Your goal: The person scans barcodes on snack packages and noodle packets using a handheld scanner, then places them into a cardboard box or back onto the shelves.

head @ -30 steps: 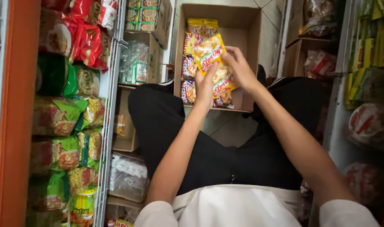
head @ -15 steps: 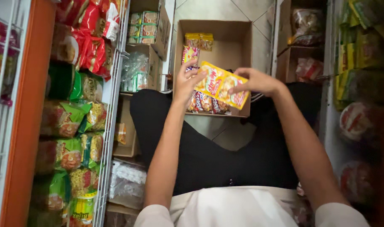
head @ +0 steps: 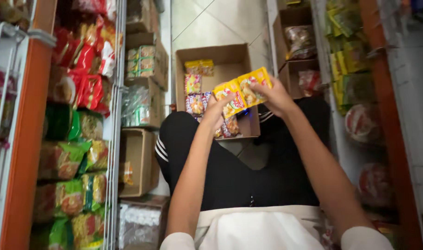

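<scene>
Both hands hold a small stack of yellow snack packets (head: 241, 90) above my lap. My left hand (head: 217, 111) grips the stack's left end from below. My right hand (head: 272, 95) holds its right end, fingers curled over the packets. Just beyond them an open cardboard box (head: 210, 54) lies on the tiled floor with more packets (head: 196, 88) inside, yellow and pink ones. My legs in black trousers stretch under the hands.
A wire rack (head: 113, 139) full of red, green and yellow snack bags (head: 82, 88) stands on the left. Several cardboard boxes (head: 139, 157) sit beside it on the floor. Shelves with packets and wrapped goods (head: 346, 60) line the right side.
My hands lifted the yellow packets out of the box and drew them back toward me, slightly to the right. The camera view tilted a little.
</scene>
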